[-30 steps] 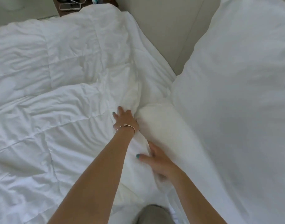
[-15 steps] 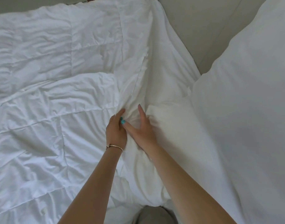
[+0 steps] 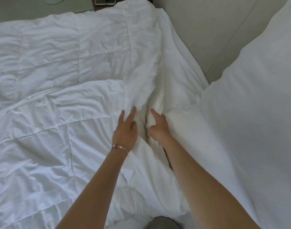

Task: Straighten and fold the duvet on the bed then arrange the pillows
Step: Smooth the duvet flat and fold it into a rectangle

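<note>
Two hands on white duvet (image 3: 59,96) spread over bed: left hand (image 3: 125,131) flat, fingers straight, pressing a ridge; right hand (image 3: 158,128) pinching its fold; pillow (image 3: 257,113) just right.

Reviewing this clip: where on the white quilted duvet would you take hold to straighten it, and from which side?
Probably the raised fold ridge of the white quilted duvet, just beyond the left hand and right hand. It stands up as a bunched crest, so fingers can pinch it from both flanks, coming from the near side. The flat quilted panels offer nothing to grip.
</note>
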